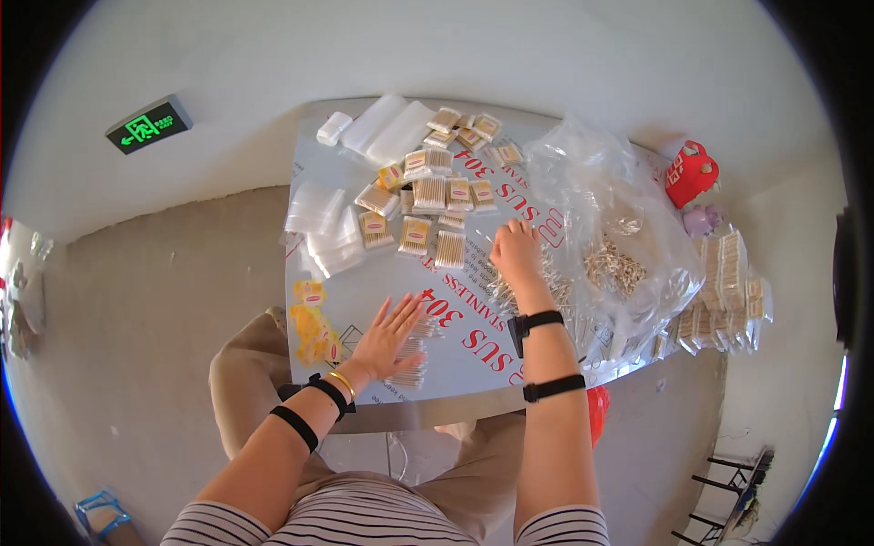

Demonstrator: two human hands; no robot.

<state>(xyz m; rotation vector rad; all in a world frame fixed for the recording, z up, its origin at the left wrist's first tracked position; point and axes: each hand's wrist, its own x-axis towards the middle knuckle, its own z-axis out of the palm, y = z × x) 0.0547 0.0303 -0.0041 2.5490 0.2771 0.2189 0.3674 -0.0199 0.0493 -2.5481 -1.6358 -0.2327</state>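
My left hand point(387, 337) lies flat with its fingers stretched, resting beside and partly over a row of wooden-stemmed cotton swabs point(410, 366) near the table's front edge. At the left end of a loose heap of cotton swabs point(553, 289), my right hand point(516, 252) has its fingers curled together. White tips of swabs poke out by those fingertips; how many it holds is hidden. Filled clear packs of cotton swabs point(430, 194) lie scattered beyond both hands. Small yellow cards point(315, 335) are spread to the left of my left hand.
A large clear plastic bag point(669, 259) with more loose swabs covers the table's right side. Clear empty sleeves point(335, 238) and white-looking bags point(387, 132) lie left and far. Packed swabs are stacked point(724, 291) at the right edge, near a red bag point(692, 175).
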